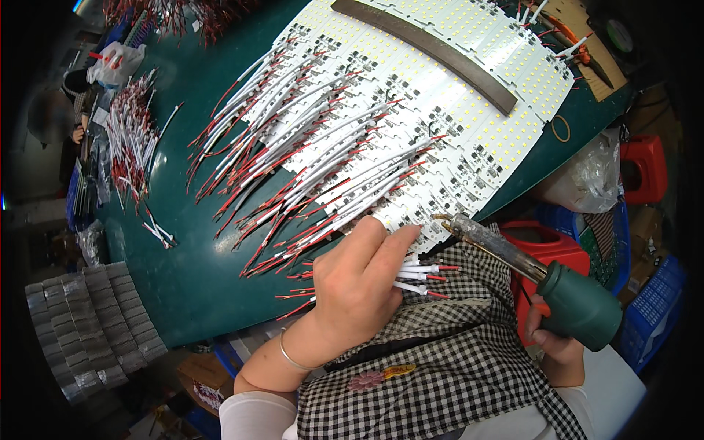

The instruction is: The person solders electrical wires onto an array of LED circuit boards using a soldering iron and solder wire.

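My left hand (359, 282) is closed on a small bundle of white wires with red tips (425, 273), held just off the near edge of a row of white LED circuit boards (469, 110). My right hand (551, 339) grips the green handle of a soldering iron (579, 304); its metal tip (444, 218) rests at the nearest board's edge, beside my left fingers. Many white and red wires (308, 147) are attached to the boards and fan out to the left over the green table (198, 220).
A dark metal bar (433, 48) lies across the boards. Loose wire pieces (132, 139) sit at the table's left. Stacked grey foil-wrapped packs (88, 323) lie lower left. A red stool (546, 246), blue crates (656, 308) and a plastic bag (587, 176) stand at right.
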{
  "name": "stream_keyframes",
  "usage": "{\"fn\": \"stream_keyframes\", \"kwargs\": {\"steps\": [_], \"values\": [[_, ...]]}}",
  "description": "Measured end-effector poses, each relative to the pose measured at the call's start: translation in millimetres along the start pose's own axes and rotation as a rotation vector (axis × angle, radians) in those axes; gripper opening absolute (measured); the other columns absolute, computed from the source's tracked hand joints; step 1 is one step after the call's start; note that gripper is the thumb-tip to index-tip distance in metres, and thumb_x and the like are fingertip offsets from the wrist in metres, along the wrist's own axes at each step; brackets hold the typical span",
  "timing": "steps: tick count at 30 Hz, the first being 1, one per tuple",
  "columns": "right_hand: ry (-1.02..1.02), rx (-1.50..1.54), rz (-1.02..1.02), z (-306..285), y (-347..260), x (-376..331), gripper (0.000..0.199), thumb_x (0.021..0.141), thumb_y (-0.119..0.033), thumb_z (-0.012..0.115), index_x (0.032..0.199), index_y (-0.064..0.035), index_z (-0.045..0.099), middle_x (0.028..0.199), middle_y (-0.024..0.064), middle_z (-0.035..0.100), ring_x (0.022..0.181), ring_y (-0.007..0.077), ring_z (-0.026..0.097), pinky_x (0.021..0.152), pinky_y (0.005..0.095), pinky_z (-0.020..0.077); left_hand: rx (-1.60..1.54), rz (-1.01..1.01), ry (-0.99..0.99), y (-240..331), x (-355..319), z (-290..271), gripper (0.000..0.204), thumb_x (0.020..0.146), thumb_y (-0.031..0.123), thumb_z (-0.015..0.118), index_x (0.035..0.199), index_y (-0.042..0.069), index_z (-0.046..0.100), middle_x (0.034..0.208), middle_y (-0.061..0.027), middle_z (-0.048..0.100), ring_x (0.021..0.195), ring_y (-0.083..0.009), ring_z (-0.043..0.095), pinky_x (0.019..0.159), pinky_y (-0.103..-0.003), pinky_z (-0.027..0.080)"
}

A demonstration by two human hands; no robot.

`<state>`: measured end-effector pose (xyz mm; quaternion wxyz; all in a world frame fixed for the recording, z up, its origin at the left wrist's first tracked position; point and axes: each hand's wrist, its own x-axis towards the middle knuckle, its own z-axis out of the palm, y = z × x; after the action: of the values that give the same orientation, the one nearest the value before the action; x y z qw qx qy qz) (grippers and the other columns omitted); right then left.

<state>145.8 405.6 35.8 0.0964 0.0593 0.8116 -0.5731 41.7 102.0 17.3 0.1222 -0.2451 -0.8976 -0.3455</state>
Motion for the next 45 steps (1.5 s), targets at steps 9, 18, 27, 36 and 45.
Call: {"fn": "stream_keyframes", "kwargs": {"steps": [9,18,27,36,45], "values": [[0.003,-0.014,0.035,1.6,-4.1,-0.6,0.015,0.072,-0.018,0.078,0.084,-0.0101,0.073,0.073,-0.0033,0.07,0.071,0.0157,0.065,0.078,0.0341,0.0468,0.02,-0.015,-0.041,0.2,-1.3,1.5,0.052,0.06,-0.009,0.066,0.11,0.001,0.065,0.08,-0.0094,0.048,0.06,-0.0248,0.055,0.05,-0.037,0.045],[0.05,0.351,0.181,12.7,-10.9,-0.4,0.022,0.076,-0.015,0.079,0.093,-0.0032,0.071,0.078,0.0032,0.072,0.069,0.0143,0.07,0.065,0.0285,0.0555,-0.055,-0.028,-0.039,0.8,-2.4,3.1,0.057,0.06,-0.009,0.069,0.116,-0.001,0.065,0.08,-0.0099,0.048,0.062,-0.0248,0.055,0.052,-0.038,0.046],[-0.116,-0.012,-0.212,7.4,0.5,19.4,0.023,0.075,-0.013,0.079,0.092,-0.0013,0.07,0.079,0.0071,0.072,0.067,0.0169,0.071,0.06,0.0265,0.0565,-0.027,-0.064,0.023,0.7,-2.8,4.5,0.039,0.066,-0.003,0.077,0.104,0.003,0.074,0.07,-0.0047,0.054,0.057,-0.0165,0.054,0.051,-0.029,0.043],[-0.073,-0.207,-0.489,6.7,36.2,24.5,0.015,0.073,-0.02,0.073,0.072,-0.0076,0.064,0.064,0.0013,0.061,0.057,0.0196,0.057,0.06,0.0315,0.0457,-0.043,-0.068,0.033,1.5,-1.4,4.5,0.041,0.066,-0.004,0.075,0.106,0.003,0.074,0.069,-0.0045,0.053,0.057,-0.0162,0.053,0.05,-0.029,0.042],[-0.083,-0.49,-0.44,6.3,11.7,15.4,0.02,0.077,-0.019,0.076,0.089,-0.0052,0.067,0.075,0.0045,0.063,0.063,0.0186,0.06,0.056,0.0286,0.0478,-0.045,-0.068,0.031,1.0,-2.1,2.9,0.043,0.064,-0.004,0.076,0.106,0.003,0.074,0.07,-0.0045,0.053,0.057,-0.0167,0.054,0.051,-0.03,0.043]]}}
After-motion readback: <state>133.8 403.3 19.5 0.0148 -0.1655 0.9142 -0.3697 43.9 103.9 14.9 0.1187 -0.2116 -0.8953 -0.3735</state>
